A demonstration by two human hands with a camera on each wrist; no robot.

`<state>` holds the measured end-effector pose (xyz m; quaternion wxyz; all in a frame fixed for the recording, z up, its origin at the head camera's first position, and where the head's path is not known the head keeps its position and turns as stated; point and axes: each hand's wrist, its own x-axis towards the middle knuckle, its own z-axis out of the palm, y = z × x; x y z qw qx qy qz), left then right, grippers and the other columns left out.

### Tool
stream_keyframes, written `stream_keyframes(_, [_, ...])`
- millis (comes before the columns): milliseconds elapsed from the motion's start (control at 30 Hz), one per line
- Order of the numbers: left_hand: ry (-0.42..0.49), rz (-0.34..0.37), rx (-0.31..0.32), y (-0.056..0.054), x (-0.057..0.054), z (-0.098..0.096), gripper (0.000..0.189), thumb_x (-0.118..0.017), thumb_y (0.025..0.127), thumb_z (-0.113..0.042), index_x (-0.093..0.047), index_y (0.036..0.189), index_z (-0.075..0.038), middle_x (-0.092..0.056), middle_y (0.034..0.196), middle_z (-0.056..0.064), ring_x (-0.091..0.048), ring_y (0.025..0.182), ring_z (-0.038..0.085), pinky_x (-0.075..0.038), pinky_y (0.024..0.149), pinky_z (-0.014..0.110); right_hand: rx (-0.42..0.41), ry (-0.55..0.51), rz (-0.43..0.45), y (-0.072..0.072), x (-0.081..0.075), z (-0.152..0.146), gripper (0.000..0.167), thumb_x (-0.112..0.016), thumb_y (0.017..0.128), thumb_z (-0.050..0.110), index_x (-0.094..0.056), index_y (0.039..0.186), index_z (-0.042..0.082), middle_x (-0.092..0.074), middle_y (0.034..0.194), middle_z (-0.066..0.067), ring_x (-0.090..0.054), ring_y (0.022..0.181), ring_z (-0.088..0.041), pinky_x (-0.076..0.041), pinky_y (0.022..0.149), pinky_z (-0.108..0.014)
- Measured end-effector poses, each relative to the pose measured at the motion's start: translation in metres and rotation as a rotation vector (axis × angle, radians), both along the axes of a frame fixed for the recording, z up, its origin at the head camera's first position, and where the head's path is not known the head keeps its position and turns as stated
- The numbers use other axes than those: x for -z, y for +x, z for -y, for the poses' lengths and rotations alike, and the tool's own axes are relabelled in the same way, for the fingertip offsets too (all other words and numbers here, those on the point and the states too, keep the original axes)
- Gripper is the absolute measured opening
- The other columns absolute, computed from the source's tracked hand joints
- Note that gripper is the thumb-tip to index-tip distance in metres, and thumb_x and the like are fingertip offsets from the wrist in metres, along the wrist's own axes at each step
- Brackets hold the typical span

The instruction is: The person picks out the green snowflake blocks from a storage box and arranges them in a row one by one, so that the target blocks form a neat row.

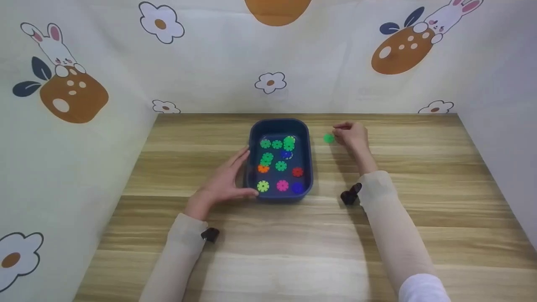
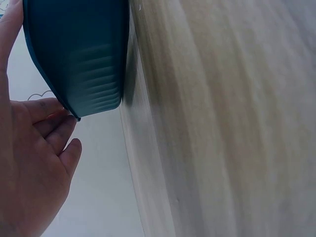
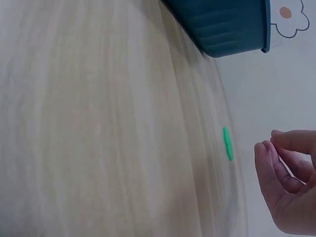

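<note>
A dark-blue plastic tub [image 1: 279, 199] with rounded corners stands on the wood-grain tabletop [image 1: 268, 260], notched discs scattered over its floor. Green discs [image 1: 277, 144] fill much of the far and middle part, a few of them overlapping; an orange disc [image 1: 263, 169] lies against two of these, and a red disc [image 1: 297, 172] lies toward the right wall. Along the near end come a yellow-green disc [image 1: 263, 186], a pink disc [image 1: 282, 185] and a blue disc [image 1: 297, 188]. The left hand [image 1: 224, 182] is spread against the tub's left side, thumb at the near corner, fingers touching the rim rather than clenched. Outside the tub, to its right, a single green disc [image 1: 328, 138] lies on the tabletop; beside it the right hand [image 1: 353, 136] has its fingers curled, tips drawn together (with nothing visible between them)
</note>
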<state>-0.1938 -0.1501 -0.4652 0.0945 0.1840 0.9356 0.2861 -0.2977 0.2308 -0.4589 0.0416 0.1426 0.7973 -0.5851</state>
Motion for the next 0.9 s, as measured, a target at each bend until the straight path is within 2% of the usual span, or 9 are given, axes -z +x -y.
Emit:
stream_keyframes(233, [-0.010, -0.008, 0.002, 0.000, 0.000, 0.000, 0.119, -0.077, 0.068, -0.072, -0.014, 0.161, -0.032, -0.009, 0.170, -0.006, -0.021, 0.155, 0.027, -0.030, 0.120, 0.058, -0.021, -0.006, -0.060, 0.001, -0.006, 0.006, 0.030, -0.065, 0.094, 0.009, -0.065, 0.121, -0.006, -0.064, 0.086, 0.005, -0.067, 0.082, -0.010, -0.060, 0.079, -0.026])
stream_keyframes(367, [-0.003, -0.017, 0.010, -0.001, 0.001, 0.000, 0.120, -0.078, 0.067, -0.072, -0.016, 0.161, -0.029, -0.011, 0.170, -0.006, -0.022, 0.154, 0.026, -0.031, 0.120, 0.056, -0.043, -0.014, -0.098, 0.001, -0.010, 0.010, 0.029, -0.066, 0.093, 0.006, -0.065, 0.118, -0.008, -0.065, 0.083, 0.007, -0.070, 0.079, -0.009, -0.061, 0.077, -0.024])
stream_keyframes(533, [0.022, -0.026, 0.026, -0.002, 0.002, 0.000, 0.120, -0.079, 0.068, -0.069, -0.018, 0.161, -0.024, -0.012, 0.169, -0.007, -0.022, 0.154, 0.024, -0.031, 0.121, 0.054, -0.066, -0.022, -0.134, 0.002, -0.016, 0.015, 0.027, -0.067, 0.094, 0.005, -0.065, 0.117, -0.009, -0.066, 0.086, 0.006, -0.070, 0.078, -0.006, -0.060, 0.073, -0.017])
stream_keyframes(767, [0.009, -0.028, 0.025, -0.003, 0.003, 0.001, 0.122, -0.076, 0.066, -0.075, -0.017, 0.161, -0.025, -0.010, 0.169, -0.007, -0.021, 0.155, 0.023, -0.030, 0.121, 0.053, -0.083, -0.037, -0.145, 0.003, -0.021, 0.024, 0.027, -0.066, 0.094, 0.005, -0.066, 0.117, -0.008, -0.065, 0.088, 0.002, -0.066, 0.073, 0.000, -0.060, 0.073, -0.018])
stream_keyframes(900, [0.009, -0.025, 0.019, -0.002, 0.003, 0.001, 0.121, -0.078, 0.067, -0.072, -0.017, 0.161, -0.026, -0.011, 0.169, -0.007, -0.021, 0.155, 0.022, -0.030, 0.122, 0.053, -0.094, -0.060, -0.171, 0.004, -0.022, 0.031, 0.027, -0.067, 0.092, 0.002, -0.065, 0.115, -0.011, -0.067, 0.090, -0.003, -0.067, 0.072, 0.000, -0.060, 0.070, -0.017])
